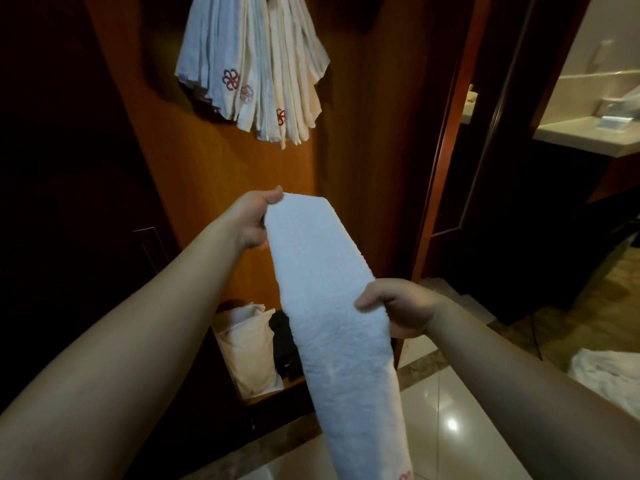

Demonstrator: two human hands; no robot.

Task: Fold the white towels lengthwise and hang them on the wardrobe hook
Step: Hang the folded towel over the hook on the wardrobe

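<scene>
I hold a white towel (332, 306) folded into a long narrow strip in front of the open wardrobe. My left hand (254, 220) pinches its far upper corner, thumb on top. My right hand (398, 308) grips the strip's right edge about halfway down, thumb on the upper face. The lower end hangs toward the floor and shows a bit of red embroidery at the bottom edge. Several folded white towels (256, 67) with red flower emblems hang in a bunch high on the wardrobe's wooden back panel; the hook itself is hidden.
A cream cloth bag (244, 348) and a dark object (285, 344) sit in the wardrobe's lower compartment. A wooden door frame (446, 133) stands to the right, with a bathroom counter (588, 133) beyond. More white cloth (602, 367) lies on the glossy tiled floor at right.
</scene>
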